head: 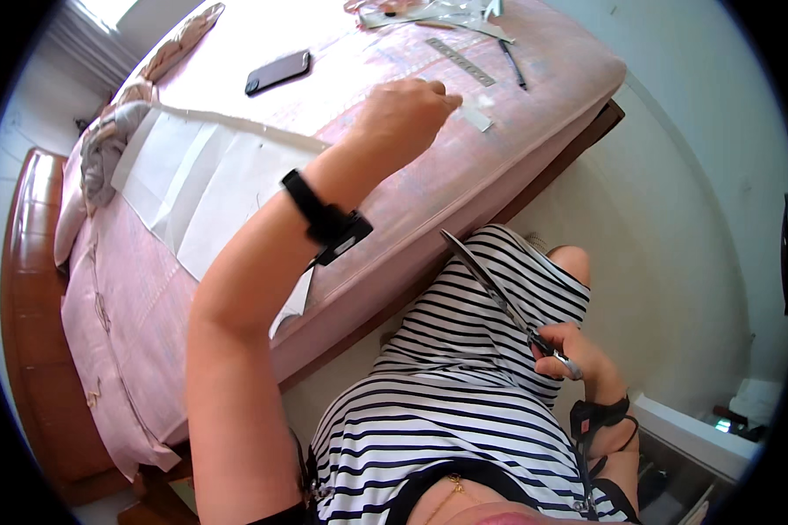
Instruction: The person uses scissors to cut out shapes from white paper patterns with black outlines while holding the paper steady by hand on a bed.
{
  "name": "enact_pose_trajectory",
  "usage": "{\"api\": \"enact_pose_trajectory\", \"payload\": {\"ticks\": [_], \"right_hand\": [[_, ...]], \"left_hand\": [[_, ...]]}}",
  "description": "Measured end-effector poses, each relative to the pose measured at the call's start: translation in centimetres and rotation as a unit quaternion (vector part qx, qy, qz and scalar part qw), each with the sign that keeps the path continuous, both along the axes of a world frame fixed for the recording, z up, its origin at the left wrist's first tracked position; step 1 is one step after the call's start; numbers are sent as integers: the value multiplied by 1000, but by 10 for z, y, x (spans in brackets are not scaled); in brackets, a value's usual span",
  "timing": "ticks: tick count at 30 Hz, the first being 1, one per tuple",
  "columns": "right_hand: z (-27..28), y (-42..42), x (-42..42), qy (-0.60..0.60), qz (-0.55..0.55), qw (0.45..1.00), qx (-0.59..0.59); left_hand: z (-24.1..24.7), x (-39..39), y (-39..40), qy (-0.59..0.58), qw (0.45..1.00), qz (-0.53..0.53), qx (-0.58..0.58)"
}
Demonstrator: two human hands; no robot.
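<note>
My left hand [410,115] is stretched out over the bed, its fingers bent together beside a small white paper piece [478,119]; whether they grip anything cannot be seen. Low at my right side, my right hand [565,354] holds a pair of scissors [492,285] by the handles, with the long blades close together and pointing up toward the bed's edge. Beyond my left hand a ruler [461,62] and a dark pen [513,65] lie on the pink bedding. A large white sheet with fold lines [200,174] is spread out to the left, partly behind my left forearm.
The pink-covered bed [394,216] fills the space before me, with a dark wooden frame edge below it. A smartphone [278,72] and some clear plastic packaging [427,12] rest on it. Crumpled grey cloth [105,154] lies near the wooden headboard [36,315]. White furniture [696,426] stands at lower right.
</note>
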State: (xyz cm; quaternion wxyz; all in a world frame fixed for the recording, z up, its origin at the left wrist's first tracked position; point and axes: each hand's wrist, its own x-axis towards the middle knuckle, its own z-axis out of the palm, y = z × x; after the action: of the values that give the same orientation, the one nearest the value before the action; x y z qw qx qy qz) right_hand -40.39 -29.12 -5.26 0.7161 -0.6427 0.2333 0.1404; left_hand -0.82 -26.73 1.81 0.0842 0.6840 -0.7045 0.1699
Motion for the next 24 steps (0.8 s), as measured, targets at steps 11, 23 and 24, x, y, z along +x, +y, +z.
{"api": "enact_pose_trajectory", "payload": {"ticks": [11, 23, 24], "right_hand": [[-52, -4, -34, -102, -141, 976, 129], [-67, -12, -4, -194, -217, 920, 262], [-66, -10, -2, -193, -204, 923, 262]], "left_hand": [[-37, -9, -76, -133, 972, -78, 175], [7, 47, -175, -104, 990, 19, 91], [0, 66, -168, -98, 992, 13, 83]]}}
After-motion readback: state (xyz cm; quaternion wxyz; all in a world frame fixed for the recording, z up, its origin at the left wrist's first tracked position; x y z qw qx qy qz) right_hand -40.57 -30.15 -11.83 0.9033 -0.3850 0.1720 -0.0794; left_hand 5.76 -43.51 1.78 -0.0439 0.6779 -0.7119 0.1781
